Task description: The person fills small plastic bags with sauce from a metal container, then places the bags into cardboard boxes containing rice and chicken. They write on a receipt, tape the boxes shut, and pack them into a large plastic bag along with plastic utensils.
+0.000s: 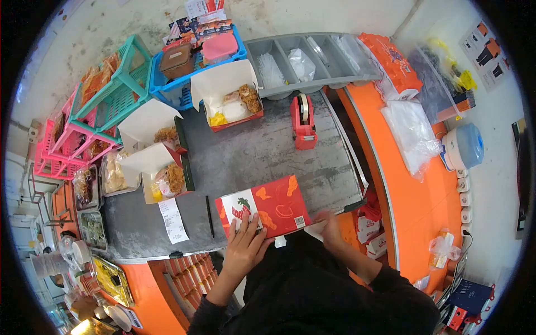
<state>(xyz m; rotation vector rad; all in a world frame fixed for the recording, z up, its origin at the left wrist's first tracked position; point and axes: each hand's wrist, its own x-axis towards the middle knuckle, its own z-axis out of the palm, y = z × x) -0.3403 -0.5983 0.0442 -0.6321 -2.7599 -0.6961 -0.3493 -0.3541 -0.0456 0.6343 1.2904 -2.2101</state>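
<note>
A red and white printed box lies closed at the front edge of the dark tabletop. My left hand rests on its near left part, fingers spread over the printed logo. At the box's near right corner is my right hand, blurred, its fingers smeared by motion. Left of the box are a black pen and a printed receipt. A red tape dispenser stands beyond the box.
Open boxes with fried chicken stand at the left and at the back. Behind them are a blue basket, teal baskets and a grey divided tray. Plastic bags lie on the orange counter at right.
</note>
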